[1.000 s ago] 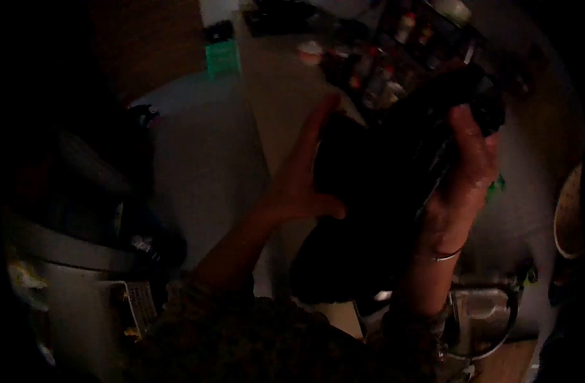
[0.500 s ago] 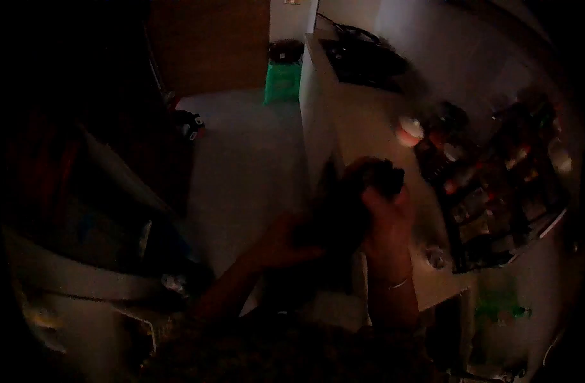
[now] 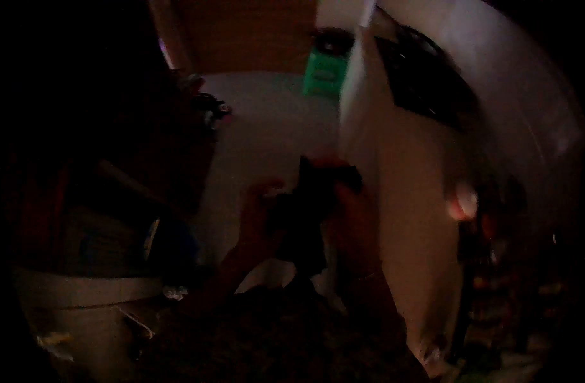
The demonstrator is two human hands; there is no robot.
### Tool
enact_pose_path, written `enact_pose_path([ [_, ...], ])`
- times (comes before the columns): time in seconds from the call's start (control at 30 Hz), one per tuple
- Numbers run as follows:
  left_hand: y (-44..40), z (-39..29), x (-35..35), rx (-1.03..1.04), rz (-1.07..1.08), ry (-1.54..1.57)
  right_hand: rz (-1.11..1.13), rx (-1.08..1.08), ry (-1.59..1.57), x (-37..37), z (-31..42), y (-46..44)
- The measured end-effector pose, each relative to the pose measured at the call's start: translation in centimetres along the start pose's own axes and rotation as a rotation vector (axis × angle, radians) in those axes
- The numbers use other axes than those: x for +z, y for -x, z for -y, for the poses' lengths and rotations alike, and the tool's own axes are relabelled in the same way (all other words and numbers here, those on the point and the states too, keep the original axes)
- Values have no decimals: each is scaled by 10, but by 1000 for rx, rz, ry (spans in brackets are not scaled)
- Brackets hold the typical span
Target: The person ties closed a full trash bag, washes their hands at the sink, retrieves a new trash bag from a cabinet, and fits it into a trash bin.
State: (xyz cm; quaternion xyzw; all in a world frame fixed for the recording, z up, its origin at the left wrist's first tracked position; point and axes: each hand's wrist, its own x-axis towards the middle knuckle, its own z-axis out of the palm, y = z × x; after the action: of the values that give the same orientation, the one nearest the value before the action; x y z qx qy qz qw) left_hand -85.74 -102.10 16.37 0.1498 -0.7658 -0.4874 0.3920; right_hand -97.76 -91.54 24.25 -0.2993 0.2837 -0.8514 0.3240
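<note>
A limp, black cloth (image 3: 305, 207) hangs between my hands in front of my body, its lower end dangling. My left hand (image 3: 259, 214) is closed on its left side, fingers partly lost in shadow. On the opposite side, my right hand (image 3: 351, 217) grips the upper right part, with the thumb over it. The light is so dim that the folds of the cloth and its exact kind do not show.
A pale counter (image 3: 407, 210) runs along my right, bearing a black stove top (image 3: 426, 83), a red-and-white round object (image 3: 463, 202) and a dark rack of small items. A green bin (image 3: 324, 73) stands at the far end of the floor (image 3: 260, 121). Dark furniture lines the left.
My view has turned to the right... the counter and rack now sit lower and farther right. Both hands have shifted on the black cloth, which now hangs lower and more stretched out.
</note>
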Motion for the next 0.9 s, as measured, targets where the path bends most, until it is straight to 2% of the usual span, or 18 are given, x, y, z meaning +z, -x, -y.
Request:
enact_pose_path([
  [0.07,-36,13,-2,-8,83,103,20,111,16,-26,-16,-52],
  [0.13,-55,17,2,-431,-11,225,21,234,66,-34,-31,-89],
  [0.2,-90,39,5,-443,-1,207,198,75,400,-40,-46,-136],
  [0.27,-127,61,7,-437,11,188,191,140,328,-55,-67,-176],
  [0.33,-177,76,12,-659,176,1,169,179,258,-72,-86,-218],
  [0.4,-226,101,9,-742,304,-55,130,77,446,-87,-98,-270],
  [0.43,-250,123,8,-707,346,-24,118,34,513,-95,-102,-294],
  [0.5,-290,162,0,-575,395,83,-170,398,-54,-86,-101,-335],
  [0.63,-381,227,-2,-203,372,297,-162,300,34,-97,-117,-414],
  [0.7,-431,257,6,-7,307,350,54,151,-147,-102,-124,-462],
  [0.73,-455,268,6,74,259,354,21,141,-142,-102,-127,-484],
  [0.77,-477,277,12,154,223,367,-105,175,-111,-111,-122,-501],
  [0.8,-503,281,-2,162,180,343,-228,207,-72,-101,-135,-526],
  [0.83,-516,273,-26,146,139,302,-235,179,-61,-83,-149,-530],
  [0.87,-533,278,-19,157,146,298,-219,153,-117,-98,-153,-549],
  [0.9,-559,282,-11,-57,146,319,-205,135,-176,-112,-152,-580],
])
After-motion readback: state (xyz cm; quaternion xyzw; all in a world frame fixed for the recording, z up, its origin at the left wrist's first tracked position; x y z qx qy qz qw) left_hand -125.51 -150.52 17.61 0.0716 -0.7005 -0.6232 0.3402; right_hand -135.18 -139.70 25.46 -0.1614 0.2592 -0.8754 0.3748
